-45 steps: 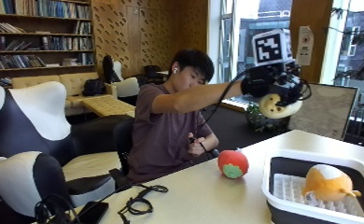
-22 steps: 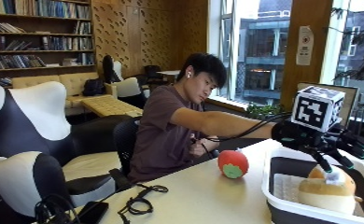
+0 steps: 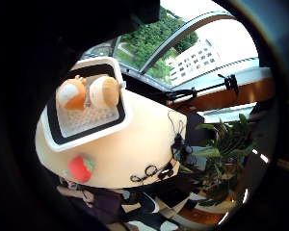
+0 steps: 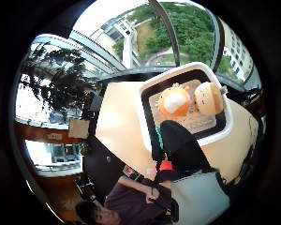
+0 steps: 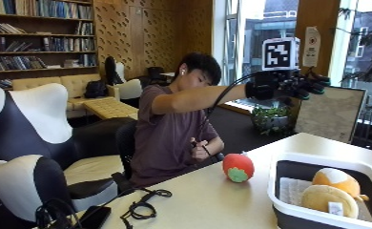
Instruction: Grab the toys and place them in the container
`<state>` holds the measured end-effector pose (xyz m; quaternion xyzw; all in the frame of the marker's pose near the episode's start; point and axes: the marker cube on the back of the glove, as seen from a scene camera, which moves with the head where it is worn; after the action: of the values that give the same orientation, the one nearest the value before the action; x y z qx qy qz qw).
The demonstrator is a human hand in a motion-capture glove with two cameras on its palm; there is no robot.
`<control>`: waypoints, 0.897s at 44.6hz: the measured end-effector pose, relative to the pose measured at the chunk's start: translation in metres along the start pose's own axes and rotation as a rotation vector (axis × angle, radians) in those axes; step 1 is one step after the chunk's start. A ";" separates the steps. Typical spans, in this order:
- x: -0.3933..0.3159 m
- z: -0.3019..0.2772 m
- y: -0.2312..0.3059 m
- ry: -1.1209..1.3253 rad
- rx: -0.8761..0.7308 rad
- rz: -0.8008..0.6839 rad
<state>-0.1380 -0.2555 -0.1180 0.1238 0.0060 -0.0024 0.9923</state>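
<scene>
right hand (image 5: 294, 86) raised, fingers spread, empty | container (image 5: 281, 167) cut off at edge | strawberry toy (image 5: 238, 168) on table

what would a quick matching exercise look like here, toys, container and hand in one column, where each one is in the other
Things:
1. red strawberry toy
2. orange and white plush toy
3. tan round plush toy
4. gloved right hand

Places:
A. in the container, at the back
B. raised in the air above the table, holding nothing
C. on the table, outside the container
D. in the container, at the front

Pairs: 1-C, 2-A, 3-D, 4-B
</scene>
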 end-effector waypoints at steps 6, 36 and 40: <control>-0.017 0.004 0.053 0.087 -0.050 -0.099; -0.084 0.285 0.213 0.044 -0.288 -0.504; -0.081 0.286 0.205 -0.011 -0.193 -0.494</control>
<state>-0.2145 -0.1265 0.2103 0.0235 0.0306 -0.2446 0.9688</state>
